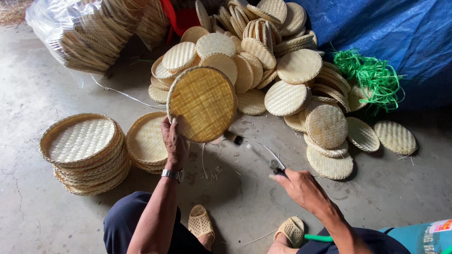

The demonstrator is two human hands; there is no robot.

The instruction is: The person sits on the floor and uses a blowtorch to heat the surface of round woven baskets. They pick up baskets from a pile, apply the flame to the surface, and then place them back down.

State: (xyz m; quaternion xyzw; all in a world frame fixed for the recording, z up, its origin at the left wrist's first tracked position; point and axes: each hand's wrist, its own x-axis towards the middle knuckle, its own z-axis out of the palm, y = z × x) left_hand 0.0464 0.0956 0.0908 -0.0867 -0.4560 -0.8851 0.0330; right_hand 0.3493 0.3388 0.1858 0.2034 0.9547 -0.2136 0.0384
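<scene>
Head view | my left hand (173, 141) is gripping a round woven tray (202, 103) by its lower-left rim, tilted up, open face toward me | my right hand (301, 188) is closing around a thin tool (256, 153), its long axis pointing up-left at the tray's bottom edge | tray stacks (84, 150) sitting left.

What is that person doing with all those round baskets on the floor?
A person sits on the concrete floor. Their left hand holds one round woven tray up on its edge. Their right hand grips a thin tool that points toward the tray's lower rim. Two stacks of rimmed trays stand at the left, and a big pile of flat woven discs lies in front, with green strips beside it.
</scene>
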